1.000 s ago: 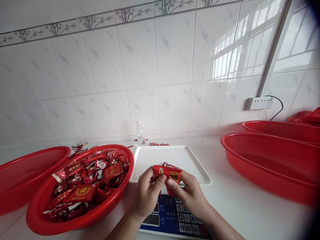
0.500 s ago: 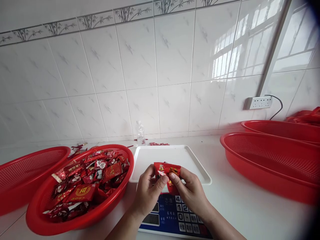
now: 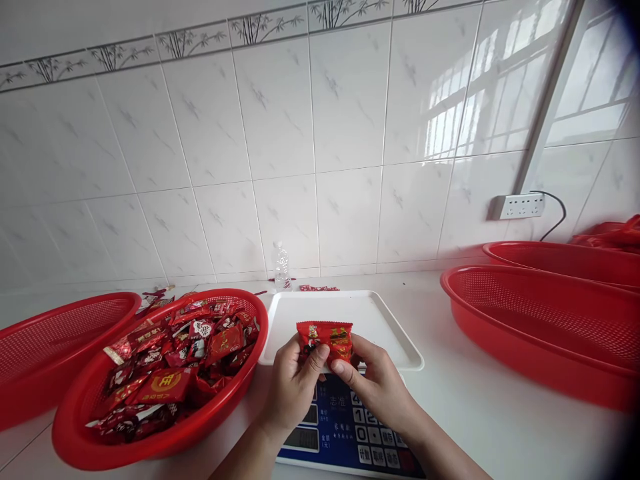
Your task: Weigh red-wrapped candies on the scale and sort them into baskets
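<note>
One red packet [image 3: 327, 331] is held at its left side by the left hand [image 3: 294, 385], at its right by the right hand [image 3: 381, 381]. Blue scale panel [image 3: 340, 440]: beneath the hands. White tray [image 3: 340, 307]: beyond them. Red basket [image 3: 75, 437]: left.

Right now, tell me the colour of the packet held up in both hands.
The packet is mainly red; the head view shows it.

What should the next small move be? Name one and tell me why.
Probably lower the red packet onto the white tray: the left hand and right hand both hold it, and in this view it overlaps the tray's near edge.
</note>
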`<state>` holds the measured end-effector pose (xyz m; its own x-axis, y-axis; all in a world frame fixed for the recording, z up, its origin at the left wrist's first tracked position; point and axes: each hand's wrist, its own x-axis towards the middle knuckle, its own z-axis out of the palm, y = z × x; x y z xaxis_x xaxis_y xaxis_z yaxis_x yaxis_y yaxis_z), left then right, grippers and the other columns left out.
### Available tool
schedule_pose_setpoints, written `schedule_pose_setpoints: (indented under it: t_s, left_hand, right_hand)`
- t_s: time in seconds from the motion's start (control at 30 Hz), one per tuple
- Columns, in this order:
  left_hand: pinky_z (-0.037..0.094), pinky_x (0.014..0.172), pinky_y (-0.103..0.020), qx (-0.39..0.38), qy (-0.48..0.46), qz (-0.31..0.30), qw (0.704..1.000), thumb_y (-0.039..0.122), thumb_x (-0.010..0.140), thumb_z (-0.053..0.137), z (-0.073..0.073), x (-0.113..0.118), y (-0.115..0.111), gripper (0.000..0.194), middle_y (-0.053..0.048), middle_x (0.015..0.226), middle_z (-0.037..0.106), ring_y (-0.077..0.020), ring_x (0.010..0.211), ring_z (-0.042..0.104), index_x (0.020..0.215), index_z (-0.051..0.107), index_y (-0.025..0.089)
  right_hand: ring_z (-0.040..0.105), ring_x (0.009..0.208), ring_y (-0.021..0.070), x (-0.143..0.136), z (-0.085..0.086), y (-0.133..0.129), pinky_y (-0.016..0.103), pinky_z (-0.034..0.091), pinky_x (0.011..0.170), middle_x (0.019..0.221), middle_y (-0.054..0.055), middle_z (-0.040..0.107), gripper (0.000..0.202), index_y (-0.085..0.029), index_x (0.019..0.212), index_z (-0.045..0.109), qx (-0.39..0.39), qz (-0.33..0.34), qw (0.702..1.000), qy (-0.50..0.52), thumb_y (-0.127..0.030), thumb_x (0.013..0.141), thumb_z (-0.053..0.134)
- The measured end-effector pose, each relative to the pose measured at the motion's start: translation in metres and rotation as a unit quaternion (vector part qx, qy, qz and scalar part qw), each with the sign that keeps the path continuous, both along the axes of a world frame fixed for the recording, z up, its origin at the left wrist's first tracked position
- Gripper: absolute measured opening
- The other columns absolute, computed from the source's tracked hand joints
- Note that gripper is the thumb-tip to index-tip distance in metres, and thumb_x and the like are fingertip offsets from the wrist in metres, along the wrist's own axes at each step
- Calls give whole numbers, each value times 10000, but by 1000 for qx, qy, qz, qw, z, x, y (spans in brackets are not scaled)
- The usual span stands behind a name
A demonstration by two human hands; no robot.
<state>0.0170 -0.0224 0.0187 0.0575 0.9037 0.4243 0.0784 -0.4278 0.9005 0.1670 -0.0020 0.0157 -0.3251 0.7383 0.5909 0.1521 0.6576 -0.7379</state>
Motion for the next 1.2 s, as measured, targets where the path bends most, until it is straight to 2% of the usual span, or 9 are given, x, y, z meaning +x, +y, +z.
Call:
schedule_pose_setpoints:
  t_s: [0.17, 0.33, 0.47, 0.67, 0.97, 1.2]
  left_hand:
    - [521, 553, -227, 2, -11, -25, 1000, 459, 851, 544, -1, 0, 3, 337, -58, 858, 659, -150, 688, 595, 984, 611, 156]
    - [511, 534, -214, -4, 2, -81, 997, 452, 835, 567, 3, 3, 1, 309, -22, 770, 600, -132, 641, 563, 953, 604, 169]
    - [477, 487, -198, -4, 16, -73, 997, 469, 850, 530, 6, 4, -1, 313, 6, 651, 527, -113, 562, 511, 846, 591, 162]
    - [422, 460, -192, 10, 23, -52, 998, 471, 864, 512, 4, 2, -1, 328, 16, 610, 503, -91, 504, 460, 772, 539, 157]
    - [369, 469, -194, 15, 33, -46, 998, 473, 868, 502, 5, 1, -4, 339, 33, 573, 467, -85, 490, 432, 735, 519, 162]
    - [383, 462, -196, 15, 20, -63, 998, 541, 824, 528, 5, 1, -2, 389, 23, 568, 474, -95, 496, 446, 729, 524, 163]
  right_hand:
    - [569, 676, 160, -1, 0, 0, 265, 469, 625, 751, 29, 634, 295, -176, 839, 612, 35, -8, 999, 4, -435, 896, 481]
    - [573, 665, 159, 1, 1, 0, 261, 473, 610, 733, 25, 627, 309, -181, 822, 600, 25, -18, 999, 34, -442, 905, 457]
    - [570, 653, 159, 1, 0, 0, 262, 474, 600, 693, 18, 619, 318, -184, 786, 589, 3, 3, 999, 49, -459, 896, 475]
    - [578, 647, 164, 1, 1, -1, 264, 473, 588, 719, 33, 651, 437, -181, 837, 615, 12, 38, 998, 44, -589, 855, 461]
    - [609, 660, 156, 0, 3, -6, 255, 471, 646, 729, 18, 679, 312, -213, 778, 644, 42, 77, 996, 11, -416, 921, 456]
    - [590, 609, 153, 1, 3, -5, 263, 481, 629, 686, 22, 667, 370, -213, 721, 659, 75, 31, 997, -2, -425, 925, 434]
